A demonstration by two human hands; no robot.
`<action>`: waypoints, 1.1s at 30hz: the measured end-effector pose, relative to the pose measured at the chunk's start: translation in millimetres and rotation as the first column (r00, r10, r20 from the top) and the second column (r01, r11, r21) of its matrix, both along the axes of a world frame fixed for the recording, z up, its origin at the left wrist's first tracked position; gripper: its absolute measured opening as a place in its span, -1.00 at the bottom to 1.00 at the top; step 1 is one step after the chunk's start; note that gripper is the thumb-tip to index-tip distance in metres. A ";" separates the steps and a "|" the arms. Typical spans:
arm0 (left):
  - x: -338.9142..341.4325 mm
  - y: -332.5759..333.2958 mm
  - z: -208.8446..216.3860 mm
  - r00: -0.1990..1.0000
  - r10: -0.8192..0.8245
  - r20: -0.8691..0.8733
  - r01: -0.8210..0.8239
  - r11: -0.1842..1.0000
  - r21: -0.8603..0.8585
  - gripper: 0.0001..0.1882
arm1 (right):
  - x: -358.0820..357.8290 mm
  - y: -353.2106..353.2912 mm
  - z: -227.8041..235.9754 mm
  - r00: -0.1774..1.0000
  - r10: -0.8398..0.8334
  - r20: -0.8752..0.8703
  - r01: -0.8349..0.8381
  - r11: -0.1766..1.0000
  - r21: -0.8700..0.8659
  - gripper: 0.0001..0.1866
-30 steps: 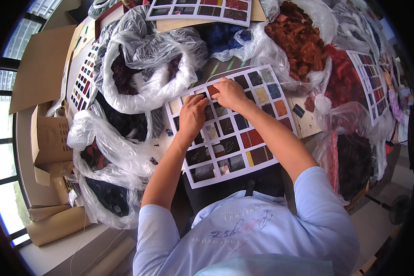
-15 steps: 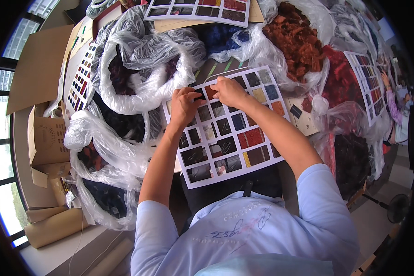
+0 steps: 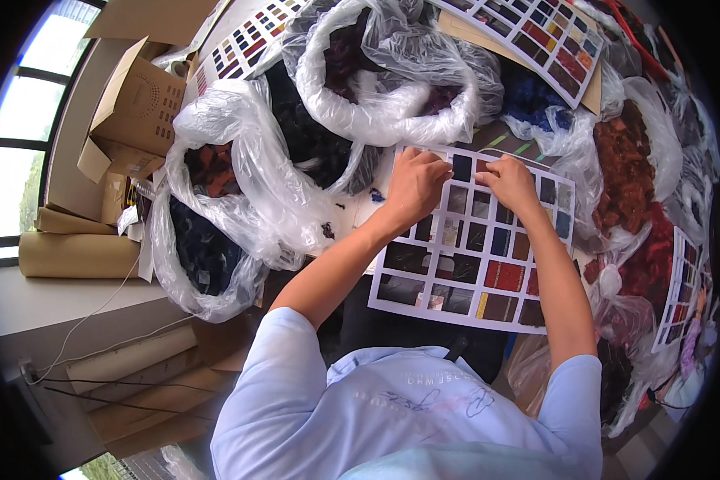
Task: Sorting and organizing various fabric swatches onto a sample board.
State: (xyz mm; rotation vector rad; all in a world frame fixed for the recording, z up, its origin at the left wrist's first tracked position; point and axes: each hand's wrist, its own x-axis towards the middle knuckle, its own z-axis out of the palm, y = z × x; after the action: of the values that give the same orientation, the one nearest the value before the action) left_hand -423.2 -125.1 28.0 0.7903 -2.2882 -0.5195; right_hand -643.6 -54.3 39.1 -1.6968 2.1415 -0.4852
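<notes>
A white swatch card (image 3: 431, 268) with rows of small coloured pieces lies tilted before me, its near edge close to my lap. My left hand (image 3: 414, 186) is at the card's far edge, thumb and fingers pinched together beside a dark swatch (image 3: 462, 168) in the top row. To the right of that swatch, my right hand (image 3: 510, 186) also pinches, its fingertips over a reddish-brown swatch (image 3: 483, 166). What either pinch holds, if anything, is hidden. Red swatches (image 3: 504, 276) and a blue one (image 3: 500, 240) show lower on the card.
Plastic bags of dark (image 3: 424, 112), rust-brown (image 3: 624, 164) and blue pieces (image 3: 534, 96) surround the card. Another swatch card (image 3: 548, 40) lies at the far right, another (image 3: 244, 40) at the far left. Cardboard boxes (image 3: 136, 104) and a brown paper roll (image 3: 76, 256) stand by the window.
My view has swung left, so the card and hands appear farther right. The dark swatch now shows more fully between my hands, which stay at the top row.
</notes>
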 end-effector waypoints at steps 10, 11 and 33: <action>149.0 -92.2 -18.4 0.877 0.464 0.128 -0.481 0.849 0.218 -0.77 | 40.6 -24.3 12.1 0.991 -0.132 -0.002 0.131 0.988 0.085 -0.52; 145.1 -93.5 -18.8 0.872 0.429 0.237 -0.475 0.858 0.196 -0.77 | 37.6 -26.2 10.0 0.994 -0.105 -0.027 0.108 0.988 0.115 -0.52; 185.1 -24.1 16.8 0.601 0.733 -0.318 -0.055 0.435 0.899 -0.83 | 23.1 -199.1 29.7 0.963 0.011 -0.268 -0.111 0.927 -0.359 -0.73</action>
State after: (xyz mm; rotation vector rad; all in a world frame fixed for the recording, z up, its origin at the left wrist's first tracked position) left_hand -238.1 -149.2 44.9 1.3062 -0.9240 -1.4238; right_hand -620.5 -253.5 68.8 -2.1335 2.2782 -0.7232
